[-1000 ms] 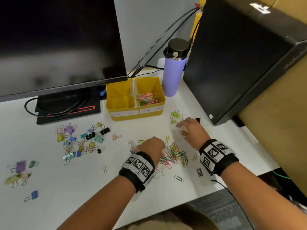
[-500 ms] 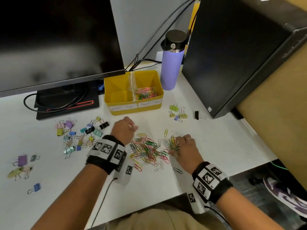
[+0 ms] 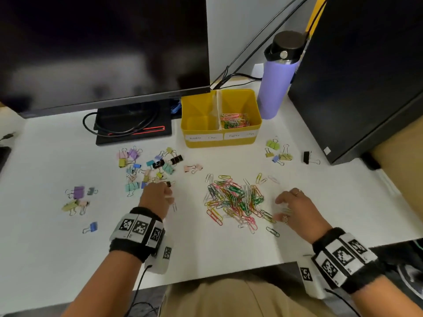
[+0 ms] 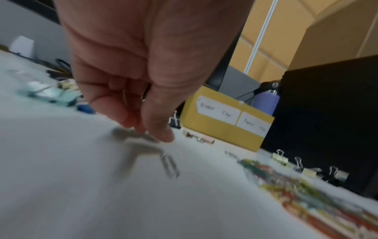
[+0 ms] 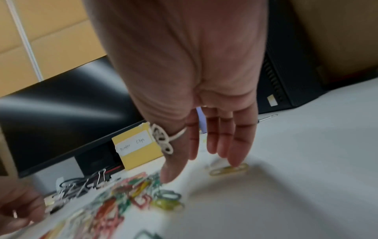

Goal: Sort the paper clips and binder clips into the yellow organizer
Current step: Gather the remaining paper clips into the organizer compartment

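Note:
The yellow organizer [image 3: 219, 143] stands at the back of the white table; its right compartment holds paper clips [image 3: 234, 121], its left one shows bare. A pile of coloured paper clips [image 3: 235, 200] lies mid-table. Binder clips [image 3: 148, 168] are scattered to the left, and a few more [image 3: 277, 152] lie at the right. My left hand [image 3: 167, 195] is at the near edge of the left cluster. Its fingertips [image 4: 161, 137] are bunched on the table, and a thin silver wire, seemingly a paper clip, shows inside its curled fingers. My right hand [image 3: 280, 209] lies flat to the right of the pile, a fingertip on a yellow paper clip [image 5: 229, 169].
A monitor on a black stand [image 3: 135, 131] with cables fills the back left. A purple bottle [image 3: 277, 88] and a black computer tower [image 3: 366, 76] stand at the back right. More binder clips [image 3: 75, 200] lie far left. One silver paper clip [image 4: 169, 166] lies near my left fingers.
My left hand has left the paper clip pile and moved left to the binder clip cluster. My right hand has drawn back from the far right clips to the pile's near right side.

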